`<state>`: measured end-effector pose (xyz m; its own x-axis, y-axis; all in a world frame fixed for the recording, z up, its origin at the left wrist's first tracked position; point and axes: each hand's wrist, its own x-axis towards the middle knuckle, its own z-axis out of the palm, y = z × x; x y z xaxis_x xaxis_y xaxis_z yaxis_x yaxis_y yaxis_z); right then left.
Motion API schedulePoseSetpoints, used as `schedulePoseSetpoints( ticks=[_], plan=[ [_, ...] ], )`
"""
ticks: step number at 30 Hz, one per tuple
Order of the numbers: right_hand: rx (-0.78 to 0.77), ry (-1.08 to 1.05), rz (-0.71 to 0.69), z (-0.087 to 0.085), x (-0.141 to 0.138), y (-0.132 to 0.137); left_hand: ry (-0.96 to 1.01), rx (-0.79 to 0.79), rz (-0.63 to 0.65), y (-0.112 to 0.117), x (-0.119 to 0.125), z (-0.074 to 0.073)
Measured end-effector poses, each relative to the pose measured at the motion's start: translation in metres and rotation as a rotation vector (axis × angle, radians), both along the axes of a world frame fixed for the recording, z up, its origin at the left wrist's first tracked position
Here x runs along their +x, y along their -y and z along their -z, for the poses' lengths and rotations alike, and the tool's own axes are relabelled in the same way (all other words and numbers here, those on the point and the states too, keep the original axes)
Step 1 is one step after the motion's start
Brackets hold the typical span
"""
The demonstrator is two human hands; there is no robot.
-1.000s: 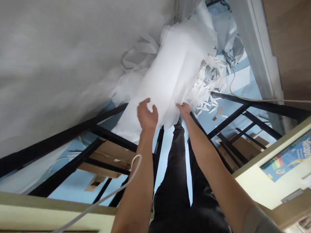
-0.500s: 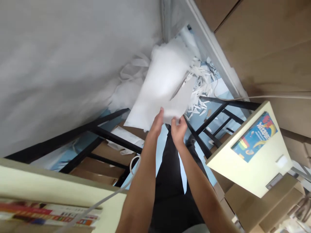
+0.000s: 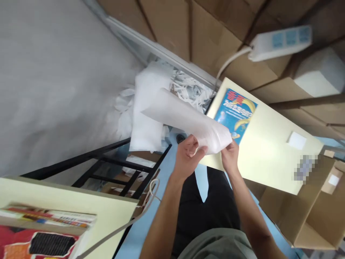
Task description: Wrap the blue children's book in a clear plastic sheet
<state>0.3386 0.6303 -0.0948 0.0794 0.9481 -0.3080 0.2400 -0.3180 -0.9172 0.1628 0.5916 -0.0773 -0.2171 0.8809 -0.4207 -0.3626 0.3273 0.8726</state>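
White sheet (image 3: 185, 120) is hanging between both hands, overlapping the right worktop (image 3: 269, 154) in view; contact unclear. Left hand (image 3: 188, 155) is pinching the near edge, thumb against curled fingers; right hand (image 3: 230, 157) is pinching the right end, fingertips partly hidden. Far end is sticking out unsupported toward the white stack (image 3: 144, 122), so sagging or creasing is looking likely. Uneven pulling could be tearing it; worktop edge could be snagging it.
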Motion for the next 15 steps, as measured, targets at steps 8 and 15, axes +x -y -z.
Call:
schedulePoseSetpoints(
  ticks=[8, 15],
  plan=[
    [0.065, 0.261, 0.236, -0.009, 0.215, 0.002, -0.374, 0.199, 0.17, -0.006, 0.254, 0.034],
    [0.244, 0.546, -0.077, -0.028, 0.294, 0.024, -0.616, 0.238, 0.394, 0.005, 0.352, 0.077]
  ],
)
